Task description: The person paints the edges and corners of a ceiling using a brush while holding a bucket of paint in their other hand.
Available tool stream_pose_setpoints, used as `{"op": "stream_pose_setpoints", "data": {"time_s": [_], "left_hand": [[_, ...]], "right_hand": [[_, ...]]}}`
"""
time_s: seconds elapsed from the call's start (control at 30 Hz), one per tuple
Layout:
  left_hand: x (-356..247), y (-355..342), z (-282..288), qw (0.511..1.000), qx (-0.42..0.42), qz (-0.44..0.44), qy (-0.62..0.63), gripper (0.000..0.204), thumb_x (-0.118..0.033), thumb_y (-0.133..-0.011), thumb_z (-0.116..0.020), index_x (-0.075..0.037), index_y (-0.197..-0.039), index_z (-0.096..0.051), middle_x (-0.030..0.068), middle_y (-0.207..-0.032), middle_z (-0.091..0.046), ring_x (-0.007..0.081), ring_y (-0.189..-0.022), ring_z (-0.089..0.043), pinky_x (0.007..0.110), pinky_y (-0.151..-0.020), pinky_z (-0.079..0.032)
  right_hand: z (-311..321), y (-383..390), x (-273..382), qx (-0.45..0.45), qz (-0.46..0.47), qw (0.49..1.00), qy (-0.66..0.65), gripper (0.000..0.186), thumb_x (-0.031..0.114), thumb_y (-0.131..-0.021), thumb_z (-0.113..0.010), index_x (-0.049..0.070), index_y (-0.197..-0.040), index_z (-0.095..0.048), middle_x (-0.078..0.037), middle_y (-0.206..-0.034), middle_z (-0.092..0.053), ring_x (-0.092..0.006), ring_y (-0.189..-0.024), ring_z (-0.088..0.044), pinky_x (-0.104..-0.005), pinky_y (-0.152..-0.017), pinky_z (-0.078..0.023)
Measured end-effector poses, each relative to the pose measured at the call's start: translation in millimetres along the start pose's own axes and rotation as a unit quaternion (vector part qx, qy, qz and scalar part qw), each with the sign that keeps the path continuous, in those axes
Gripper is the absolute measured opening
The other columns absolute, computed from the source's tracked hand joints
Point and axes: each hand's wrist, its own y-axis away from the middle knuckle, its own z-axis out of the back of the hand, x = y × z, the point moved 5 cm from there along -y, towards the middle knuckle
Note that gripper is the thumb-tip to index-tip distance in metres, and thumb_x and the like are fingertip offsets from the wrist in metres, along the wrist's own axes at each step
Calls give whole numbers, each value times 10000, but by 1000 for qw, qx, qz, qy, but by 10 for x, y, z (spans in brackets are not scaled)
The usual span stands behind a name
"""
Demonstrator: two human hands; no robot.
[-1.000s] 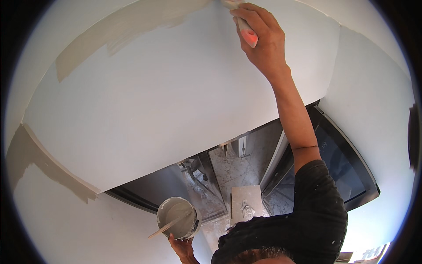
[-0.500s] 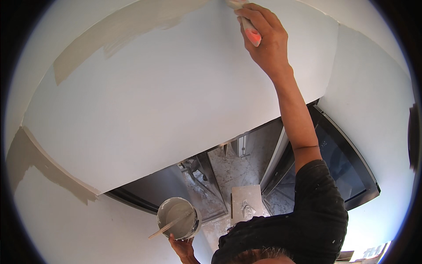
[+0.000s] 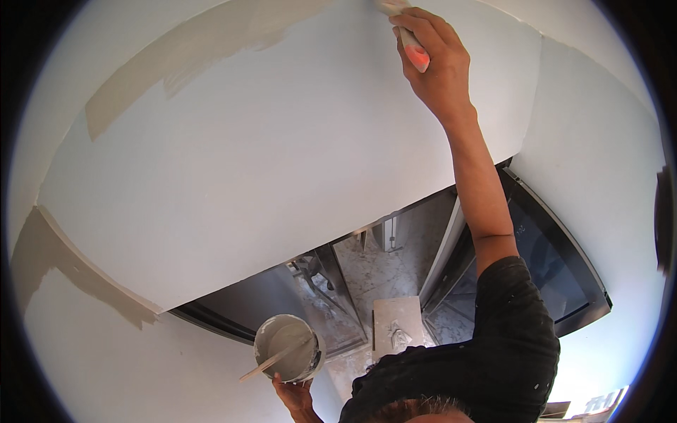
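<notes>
High on the pale wall [image 3: 282, 162], my right hand [image 3: 446, 74] grips a paintbrush by its handle [image 3: 417, 58], which has a red-orange end. The brush head is at the top edge of the picture, close to the wall's upper border; whether its bristles touch is hard to see. Low in the view, my left hand [image 3: 293, 396] supports a round bucket [image 3: 319, 347] from beneath and the side. Grey-beige paint [image 3: 282, 337] is inside it, and a wooden stick [image 3: 262, 367] leans out over the rim.
A beige painted band [image 3: 162, 60] runs along the wall's upper left, another [image 3: 77, 271] along the left wall. Below are a dark-framed doorway [image 3: 331, 282] and an open dark glazed door [image 3: 550, 247] at right. A pale board-like surface [image 3: 396, 314] stands low, with a crumpled item on it.
My right hand has shifted a little to the right along the wall with the paintbrush. The left hand and bucket stay almost where they were.
</notes>
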Motion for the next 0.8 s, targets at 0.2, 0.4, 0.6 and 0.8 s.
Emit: {"op": "stream_pose_setpoints", "data": {"time_s": [0.2, 0.4, 0.6, 0.8], "left_hand": [[-1, 13, 14, 1000, -7, 2, -7, 906, -566, -818, -684, -164, -1549, -333, 171, -1541, -381, 413, -1316, -496, 579, -923, -541], [-53, 67, -26, 999, 2, -16, -38, 900, -572, -807, -687, -183, -1541, -341, 161, -1532, -387, 419, -1331, -469, 611, -948, -504], [-118, 78, -87, 998, 9, -29, -59, 878, -562, -815, -679, -171, -1533, -357, 158, -1514, -413, 412, -1300, -494, 613, -944, -503], [-154, 206, -12, 998, -8, -53, 11, 833, -459, -825, -714, -104, -1502, -382, 180, -1485, -463, 425, -1293, -527, 640, -955, -528]], "right_hand": [[112, 84, -213, -49, -31, 998, 24, 267, -4, -832, -754, 100, -1075, -717, -98, -1118, -722, -287, -1000, -695, -360, -809, -585], [215, 427, -333, -215, -199, 952, -94, 172, 48, -912, -752, 1, -1068, -697, -101, -1029, -736, -187, -881, -722, -295, -771, -588], [-77, 786, -188, -373, -447, 730, -358, 341, 158, -949, -743, -99, -1129, -612, -144, -992, -698, -191, -855, -711, -306, -840, -616], [-659, 998, -166, -449, -512, 557, -475, 357, 177, -947, -733, -102, -1116, -589, -132, -1025, -655, -181, -842, -694, -326, -805, -608]]}}
